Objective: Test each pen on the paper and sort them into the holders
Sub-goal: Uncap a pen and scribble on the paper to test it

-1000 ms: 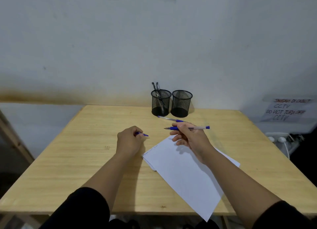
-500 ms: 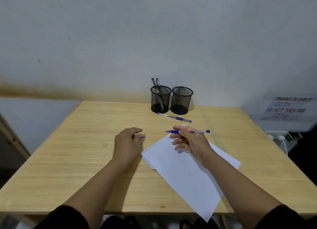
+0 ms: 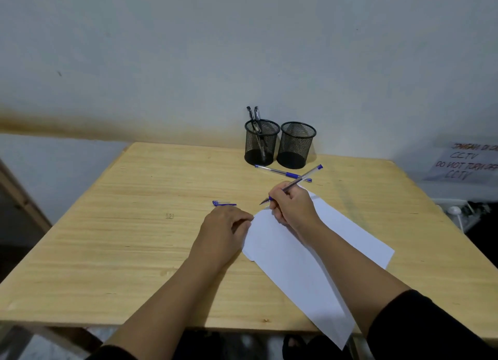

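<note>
Testing is the step in hand: the right hand pinches an uncapped pen in a writing grip, its tip hovering just off the far corner of the paper, while the left hand rests loosely curled at the paper's left edge, holding nothing I can see. Left of that far corner lies the blue cap; beyond the paper lies another pen before two mesh holders, the left one already holding two pens. Next, I judge, the tip must drop onto the sheet for a short stroke.
</note>
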`<state>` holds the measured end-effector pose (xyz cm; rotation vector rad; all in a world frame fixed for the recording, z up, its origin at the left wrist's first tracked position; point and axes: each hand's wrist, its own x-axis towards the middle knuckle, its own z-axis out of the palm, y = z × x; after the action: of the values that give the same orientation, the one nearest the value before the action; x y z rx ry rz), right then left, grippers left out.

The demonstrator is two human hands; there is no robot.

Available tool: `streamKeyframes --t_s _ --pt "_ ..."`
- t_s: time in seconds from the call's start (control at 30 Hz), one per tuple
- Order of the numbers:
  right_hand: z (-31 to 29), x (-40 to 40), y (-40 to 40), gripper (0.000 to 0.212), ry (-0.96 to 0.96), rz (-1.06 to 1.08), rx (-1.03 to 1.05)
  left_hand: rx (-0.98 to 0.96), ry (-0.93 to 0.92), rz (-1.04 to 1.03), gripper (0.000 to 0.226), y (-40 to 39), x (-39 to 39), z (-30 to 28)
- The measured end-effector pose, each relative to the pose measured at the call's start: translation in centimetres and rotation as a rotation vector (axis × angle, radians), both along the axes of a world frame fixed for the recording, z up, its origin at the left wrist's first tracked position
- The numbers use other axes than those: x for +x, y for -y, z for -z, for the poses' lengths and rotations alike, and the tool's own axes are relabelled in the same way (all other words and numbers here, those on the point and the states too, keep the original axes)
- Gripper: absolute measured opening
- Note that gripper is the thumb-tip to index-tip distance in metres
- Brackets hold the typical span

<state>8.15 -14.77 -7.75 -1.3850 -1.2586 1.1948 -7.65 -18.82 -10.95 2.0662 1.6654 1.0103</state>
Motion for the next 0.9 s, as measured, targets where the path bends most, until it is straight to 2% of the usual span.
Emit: streamKeyframes --t_s 0.17,0.27,0.57,0.9 --pt "1.6 -0.1 -0.6 0.016 0.245 -0.025 0.072 0.017 -0.034 0.005 0.022 -0.4 -0.1 0.7" --pt "2.1 -0.2 -0.7 0.018 0.322 0.003 0.113 0.026 -0.033 0.001 0.022 -0.5 -0.1 0.9" --pt "1.9 -0.4 -0.2 0.015 0.397 -0.061 0.221 0.031 -0.018 0.01 0.021 -0.3 0.0 0.8" --pt "1.8 -0.5 -0.3 0.015 0.428 -0.048 0.24 0.018 -0.025 0.006 0.022 -0.3 0.0 0.7"
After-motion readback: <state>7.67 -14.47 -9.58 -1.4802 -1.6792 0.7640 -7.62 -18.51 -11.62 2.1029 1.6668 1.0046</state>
